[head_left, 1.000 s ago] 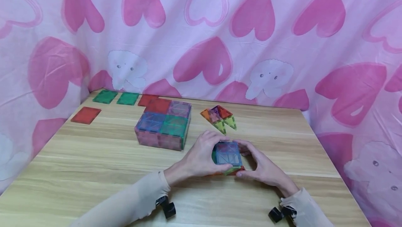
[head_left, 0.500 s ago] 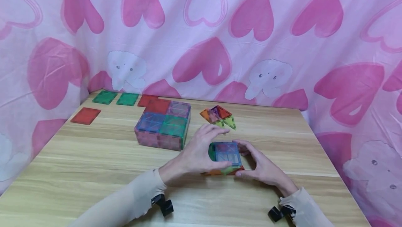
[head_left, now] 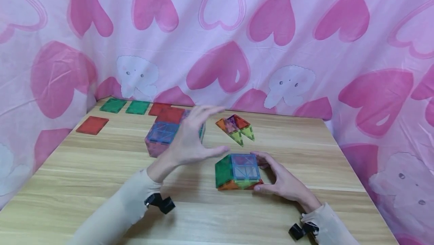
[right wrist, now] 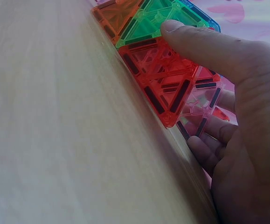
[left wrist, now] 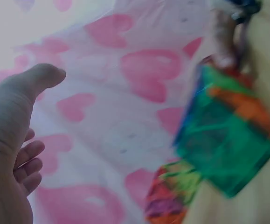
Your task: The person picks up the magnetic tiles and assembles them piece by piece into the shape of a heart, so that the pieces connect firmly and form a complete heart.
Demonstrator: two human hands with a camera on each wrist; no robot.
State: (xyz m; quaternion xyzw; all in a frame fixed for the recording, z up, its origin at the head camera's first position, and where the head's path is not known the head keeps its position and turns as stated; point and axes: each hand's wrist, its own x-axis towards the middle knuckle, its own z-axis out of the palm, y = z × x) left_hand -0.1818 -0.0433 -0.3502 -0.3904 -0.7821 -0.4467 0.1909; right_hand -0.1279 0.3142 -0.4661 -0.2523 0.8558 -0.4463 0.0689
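A small cube of magnetic tiles [head_left: 237,169] stands on the wooden table [head_left: 101,177], with a blue top, a green left side and orange and red triangles at its foot. My right hand [head_left: 262,172] grips it from the right, fingers behind and thumb in front. In the right wrist view the thumb [right wrist: 204,44] presses a green triangle above a red triangle [right wrist: 160,81]. My left hand [head_left: 203,132] hovers above the table left of the cube, fingers spread and holding nothing. The left wrist view shows its thumb [left wrist: 37,79] and the blurred cube [left wrist: 223,149].
A wide flat block of coloured tiles [head_left: 162,133] sits behind the left hand, partly hidden. A cluster of triangle tiles [head_left: 235,126] lies behind the cube. Loose green tiles [head_left: 113,104] and a red tile [head_left: 92,124] lie far left. A pink heart curtain [head_left: 220,49] surrounds the table.
My left hand has let go of the small cube and risen up and to the left, uncovering its green side. The right hand stays on the cube.
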